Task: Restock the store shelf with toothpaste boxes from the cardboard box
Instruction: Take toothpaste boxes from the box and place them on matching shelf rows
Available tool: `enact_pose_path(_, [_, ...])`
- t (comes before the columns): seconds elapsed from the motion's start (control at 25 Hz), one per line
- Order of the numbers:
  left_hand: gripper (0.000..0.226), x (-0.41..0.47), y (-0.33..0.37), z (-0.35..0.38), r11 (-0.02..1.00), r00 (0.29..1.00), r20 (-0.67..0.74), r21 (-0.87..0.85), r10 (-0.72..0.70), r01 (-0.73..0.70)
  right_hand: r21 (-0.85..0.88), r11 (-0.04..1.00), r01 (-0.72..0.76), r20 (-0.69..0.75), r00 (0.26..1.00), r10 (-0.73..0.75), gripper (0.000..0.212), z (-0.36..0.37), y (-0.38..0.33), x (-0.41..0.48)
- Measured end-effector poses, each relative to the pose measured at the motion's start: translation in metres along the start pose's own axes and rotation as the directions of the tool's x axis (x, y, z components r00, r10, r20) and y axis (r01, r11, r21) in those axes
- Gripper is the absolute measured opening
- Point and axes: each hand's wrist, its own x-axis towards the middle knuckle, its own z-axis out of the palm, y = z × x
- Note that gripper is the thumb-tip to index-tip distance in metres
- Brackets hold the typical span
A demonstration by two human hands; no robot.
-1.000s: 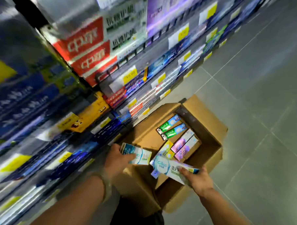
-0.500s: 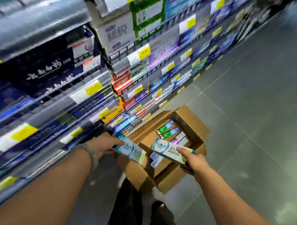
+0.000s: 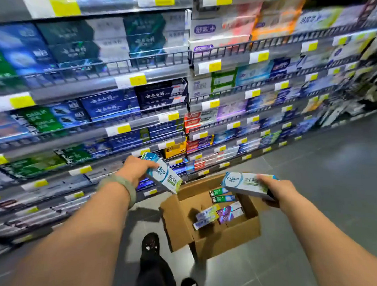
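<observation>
My left hand [image 3: 135, 169] grips a white and teal toothpaste box [image 3: 165, 176] from above, tilted, in front of the lower shelves. My right hand [image 3: 276, 191] holds a second box of the same kind [image 3: 242, 182] by its right end, above the open cardboard box [image 3: 180, 221] on the floor. Inside the cardboard box lie several more toothpaste boxes: two green ones [image 3: 222, 195] at the back, purple ones [image 3: 230, 213] and pale ones [image 3: 206, 216] in the middle. The store shelf [image 3: 156, 118] fills the view ahead, packed with toothpaste in many rows.
Yellow price tags [image 3: 137, 80] run along every shelf edge behind wire rails. My legs and black shoe [image 3: 151, 244] stand left of the cardboard box. Grey tiled floor [image 3: 326, 201] stretches to the right along the aisle.
My view has risen from the cardboard box to the shelves. Both hands have lifted away from the box, each carrying its toothpaste box; the left one has moved up toward the lower shelves.
</observation>
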Motion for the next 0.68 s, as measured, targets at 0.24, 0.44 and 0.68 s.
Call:
enact_pose_path(0.24, [0.032, -0.086, 0.02, -0.084, 0.983, 0.99, -0.112, -0.15, 0.091, -0.108, 0.05, 0.984, 0.168, 0.088, 0.981, -0.172, 0.056, 0.011, -0.052, -0.08])
enact_pose_path(0.44, [0.022, -0.135, 0.007, -0.157, 0.942, 0.959, -0.219, -0.241, 0.181, -0.233, 0.166, 0.929, 0.33, 0.322, 0.873, -0.367, 0.036, 0.067, -0.082, -0.158])
enact_pose_path(0.68, [0.015, -0.192, -0.059, -0.261, 0.871, 0.936, -0.329, -0.413, 0.129, -0.265, 0.325, 0.914, 0.243, 0.526, 0.756, -0.388, 0.02, 0.164, -0.077, -0.26])
